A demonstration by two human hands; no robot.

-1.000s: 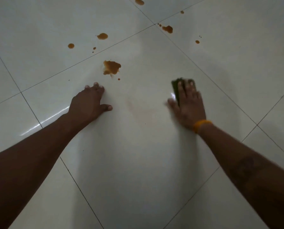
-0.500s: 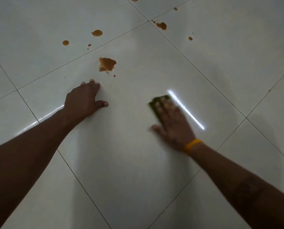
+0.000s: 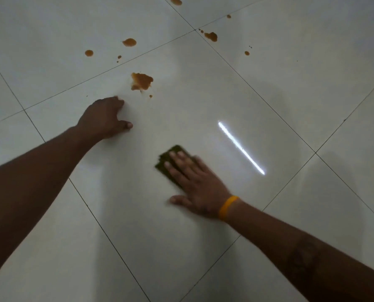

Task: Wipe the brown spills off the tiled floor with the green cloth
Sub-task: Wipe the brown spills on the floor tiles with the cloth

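Observation:
My right hand (image 3: pixel 195 184) lies flat on the folded green cloth (image 3: pixel 170 162) and presses it onto the white tiled floor (image 3: pixel 290 94) near the middle of the view. My left hand (image 3: pixel 104 118) rests on the floor, fingers curled, holding nothing. The biggest brown spill (image 3: pixel 141 81) sits just beyond my left hand's fingertips. Smaller brown spots lie farther off: one (image 3: pixel 129 42) above it, one (image 3: pixel 89 52) to its left, one (image 3: pixel 211 36) by the tile corner, and a tiny one (image 3: pixel 247 53) at the right.
Another brown spill (image 3: pixel 175 0) shows at the top edge. A bright streak of reflected light (image 3: pixel 240 147) crosses the glossy tile right of the cloth. Dark grout lines divide the large tiles.
My right hand has dragged the cloth toward me and to the left across the tile. My left hand has stayed in place, its fingers curling slightly.

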